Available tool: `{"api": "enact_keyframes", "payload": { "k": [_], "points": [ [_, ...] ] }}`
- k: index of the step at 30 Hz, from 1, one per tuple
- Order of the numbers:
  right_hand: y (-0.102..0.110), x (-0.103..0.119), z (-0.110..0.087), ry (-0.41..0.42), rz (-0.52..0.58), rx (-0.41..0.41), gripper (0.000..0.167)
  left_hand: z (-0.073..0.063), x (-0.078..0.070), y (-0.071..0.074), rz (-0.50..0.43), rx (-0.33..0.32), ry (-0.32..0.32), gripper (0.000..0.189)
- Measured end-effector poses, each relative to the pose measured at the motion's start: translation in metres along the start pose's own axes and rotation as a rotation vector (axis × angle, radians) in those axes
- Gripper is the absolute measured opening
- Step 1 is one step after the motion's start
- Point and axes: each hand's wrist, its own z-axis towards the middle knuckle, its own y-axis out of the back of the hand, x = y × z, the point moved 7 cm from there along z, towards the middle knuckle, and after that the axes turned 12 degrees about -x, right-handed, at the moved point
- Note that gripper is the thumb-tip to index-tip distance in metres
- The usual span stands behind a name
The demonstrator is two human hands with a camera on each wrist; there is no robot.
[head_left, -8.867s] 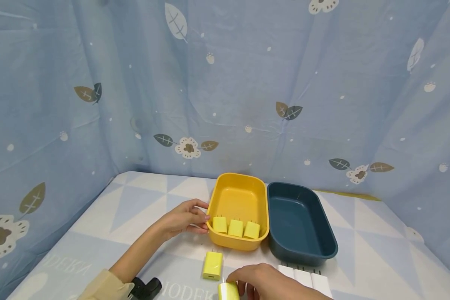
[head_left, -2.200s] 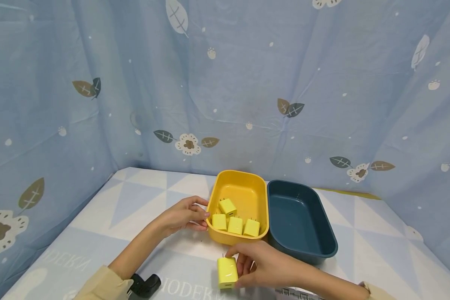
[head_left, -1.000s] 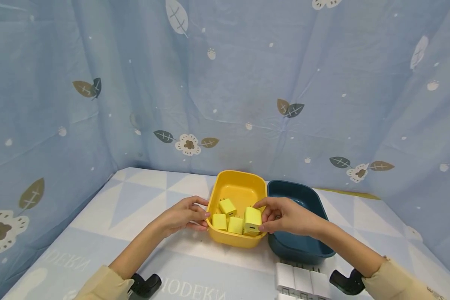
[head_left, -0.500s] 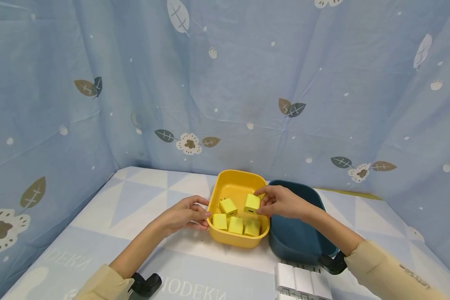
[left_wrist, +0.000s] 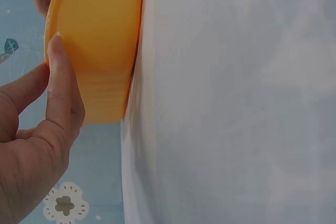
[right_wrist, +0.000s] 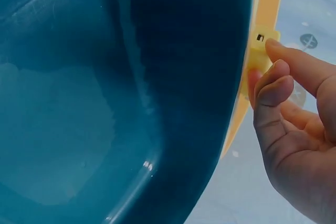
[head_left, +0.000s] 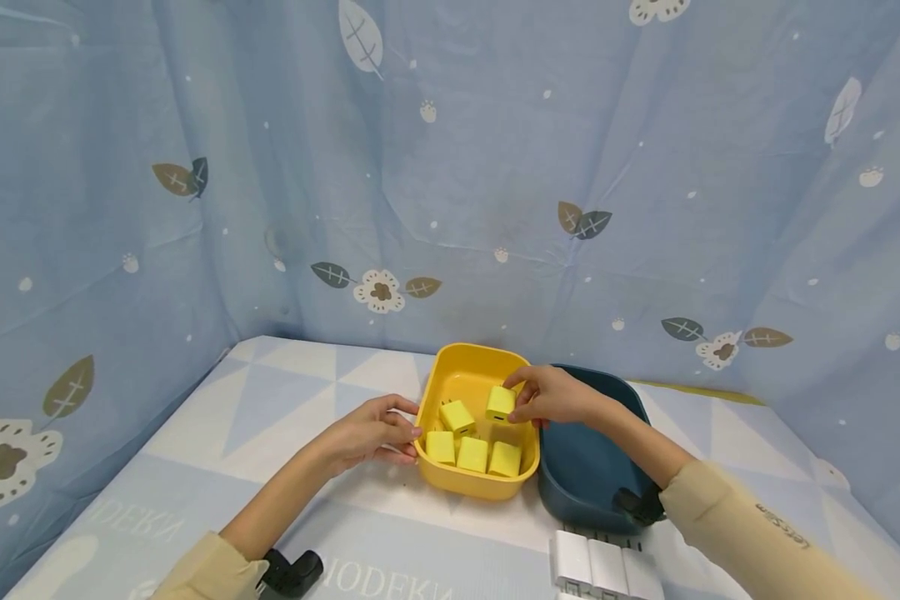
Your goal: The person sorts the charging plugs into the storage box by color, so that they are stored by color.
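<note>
In the head view my left hand point(head_left: 371, 432) holds the left rim of the yellow tub point(head_left: 476, 485). The left wrist view has a digit of that hand against the tub's outer wall point(left_wrist: 107, 40), another at the rim. My right hand point(head_left: 558, 395) reaches across the dark blue tub point(head_left: 588, 508) and pinches a yellow USB charger plug point(head_left: 500, 403) over the yellow tub's interior. From the right wrist, the charger's port end point(right_wrist: 261, 39) shows beside the thumb tip. Below it, three yellow chargers point(head_left: 472, 455) line the near wall, and a tilted one point(head_left: 457, 417) lies behind them.
The two tubs stand side by side on a patterned cloth point(head_left: 285, 417). Several white chargers point(head_left: 606, 563) sit in rows in front of the blue tub, below my right forearm. A blue printed curtain point(head_left: 450, 167) hangs behind the table.
Two yellow chargers have left the table: one lies tilted in the yellow tub, the other is in my right hand. Lately that hand shifted slightly back and left; the left hand stayed at the rim.
</note>
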Motion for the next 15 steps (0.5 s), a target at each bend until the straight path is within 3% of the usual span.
{"api": "enact_keyframes", "payload": {
  "k": [15],
  "points": [
    [-0.012, 0.003, 0.015, -0.01, -0.074, 0.006, 0.047, -0.001, -0.001, 0.0, -0.011, 0.015, -0.015, 0.045]
  ]
}}
